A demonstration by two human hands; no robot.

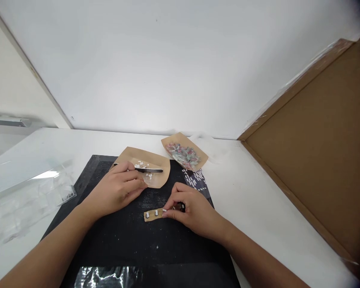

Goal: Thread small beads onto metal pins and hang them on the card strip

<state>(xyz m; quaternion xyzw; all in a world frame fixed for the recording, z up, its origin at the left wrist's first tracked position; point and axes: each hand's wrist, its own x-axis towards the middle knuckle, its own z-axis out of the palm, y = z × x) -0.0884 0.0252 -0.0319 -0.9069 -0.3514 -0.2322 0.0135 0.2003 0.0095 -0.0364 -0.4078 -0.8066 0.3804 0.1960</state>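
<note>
My left hand (123, 186) is closed around a slim black tool (150, 170), whose exact kind I cannot make out. The tool lies across a brown paper tray (162, 162) with small white pieces (142, 164) in it. My right hand (192, 206) pinches a tiny white piece (164, 210) between thumb and index finger. Just beneath those fingertips is a narrow tan strip (151, 218) on the black mat, its right part hidden by the hand. Two small white pieces (156, 213) on dark round spots show at the strip's left part.
Another brown tray (202, 155) behind holds many small wrapped bits (183, 154). A clear compartment box (27, 204) stands at left. White marks pattern a dark sheet (195, 180) at the black mat's (123, 244) right edge. An open cardboard box (312, 140) rises at right.
</note>
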